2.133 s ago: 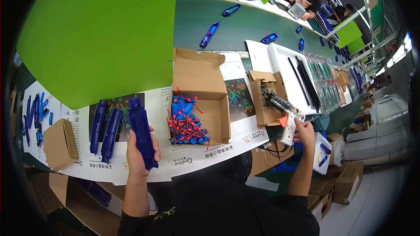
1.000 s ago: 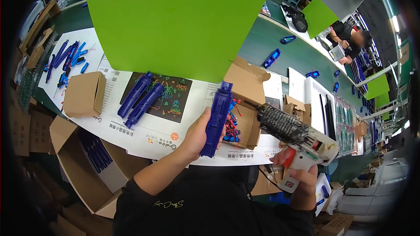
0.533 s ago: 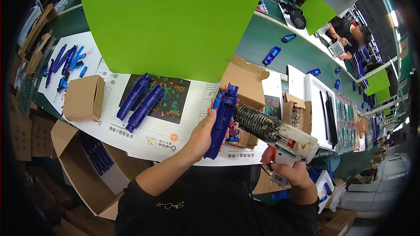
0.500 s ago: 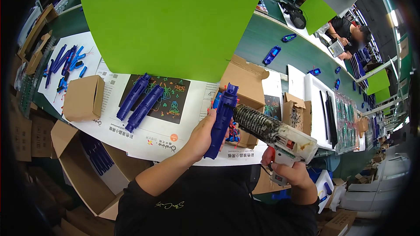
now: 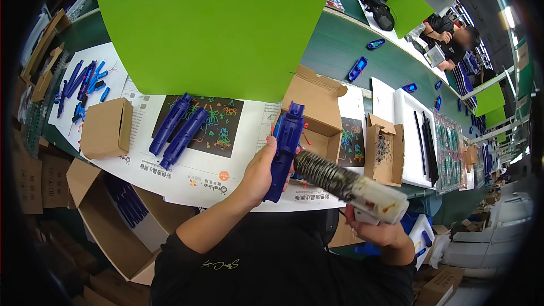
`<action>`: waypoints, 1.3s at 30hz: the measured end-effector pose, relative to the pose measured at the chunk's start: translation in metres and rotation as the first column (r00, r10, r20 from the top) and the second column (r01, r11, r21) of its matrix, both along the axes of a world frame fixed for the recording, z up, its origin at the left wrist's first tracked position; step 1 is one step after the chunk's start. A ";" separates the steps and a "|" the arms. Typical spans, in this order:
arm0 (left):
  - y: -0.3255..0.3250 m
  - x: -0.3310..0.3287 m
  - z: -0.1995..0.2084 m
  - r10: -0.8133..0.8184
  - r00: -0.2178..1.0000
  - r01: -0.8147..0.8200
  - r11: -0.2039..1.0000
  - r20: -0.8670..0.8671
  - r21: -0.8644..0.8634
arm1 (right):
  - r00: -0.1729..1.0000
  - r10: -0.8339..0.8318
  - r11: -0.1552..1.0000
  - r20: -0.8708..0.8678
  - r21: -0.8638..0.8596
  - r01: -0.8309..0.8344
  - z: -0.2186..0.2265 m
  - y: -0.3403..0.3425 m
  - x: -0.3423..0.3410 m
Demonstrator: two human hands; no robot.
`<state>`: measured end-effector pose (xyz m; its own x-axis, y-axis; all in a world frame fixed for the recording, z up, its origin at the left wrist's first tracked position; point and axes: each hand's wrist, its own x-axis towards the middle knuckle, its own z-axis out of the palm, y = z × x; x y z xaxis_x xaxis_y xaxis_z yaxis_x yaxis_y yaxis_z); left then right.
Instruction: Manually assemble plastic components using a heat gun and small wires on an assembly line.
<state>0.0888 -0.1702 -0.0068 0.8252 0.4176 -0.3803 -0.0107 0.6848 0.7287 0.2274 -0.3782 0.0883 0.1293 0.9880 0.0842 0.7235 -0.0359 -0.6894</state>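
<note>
My left hand (image 5: 258, 174) grips a long dark-blue plastic housing (image 5: 287, 147), held steeply tilted above the table's front part. A light-blue part with red wires shows along the housing's left edge. Closed around the handle of a hot glue gun (image 5: 378, 197), my right hand (image 5: 378, 231) is at the lower right. The gun has a stained white body and a wire coil around its dark nozzle (image 5: 320, 173). Its tip is at the housing's right side; whether it touches cannot be made out. Two similar blue housings (image 5: 180, 136) lie on the printed sheet to the left.
Behind the housing stands an open cardboard box (image 5: 317, 102); a small closed box (image 5: 106, 127) is at left, near blue parts with wires (image 5: 93, 82). A green panel (image 5: 209, 28) rises ahead. Far right, a person (image 5: 445, 37) sits beside a green conveyor (image 5: 334, 45) carrying blue pieces.
The glue gun's nozzle has moved down along the right side of the housing, and the gun has turned somewhat in my right hand. My left hand still holds the housing, nearly unmoved.
</note>
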 end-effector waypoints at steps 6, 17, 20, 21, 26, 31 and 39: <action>-0.006 0.001 0.008 -0.018 0.999 0.017 0.999 0.028 0.047 | 0.912 -0.287 0.952 -0.292 -0.198 0.235 0.014 0.009 0.008; -0.004 -0.001 0.008 0.022 0.999 -0.025 0.998 0.047 0.058 | 0.748 -0.366 0.926 -0.554 -0.300 0.231 0.019 0.007 0.010; -0.006 0.000 0.002 0.004 0.998 -0.007 0.998 0.059 0.060 | 0.685 -0.303 0.952 -0.663 -0.174 0.252 0.019 0.018 0.013; -0.006 0.001 0.002 0.005 0.999 -0.007 0.998 0.038 0.062 | 0.631 -0.387 0.914 -0.672 -0.189 0.359 0.023 0.023 0.001; -0.007 0.007 0.002 0.078 0.997 -0.078 0.994 0.004 0.078 | 0.710 -0.257 0.960 -0.656 -0.257 0.110 0.031 0.020 0.014; -0.005 0.008 0.003 0.080 0.997 -0.079 0.993 -0.005 0.092 | 0.673 -0.300 0.949 -0.676 -0.282 0.140 0.038 0.020 0.013; 0.020 -0.026 0.022 0.363 0.908 -0.363 0.931 0.208 -0.039 | 0.352 -0.432 0.648 -0.831 -0.014 0.762 0.012 -0.047 0.062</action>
<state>0.0627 -0.1501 0.0148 0.6767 0.7039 -0.2158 -0.4102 0.6039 0.6834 0.2897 -0.4249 0.1000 0.8439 0.5313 -0.0742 -0.1478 0.0973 -0.9842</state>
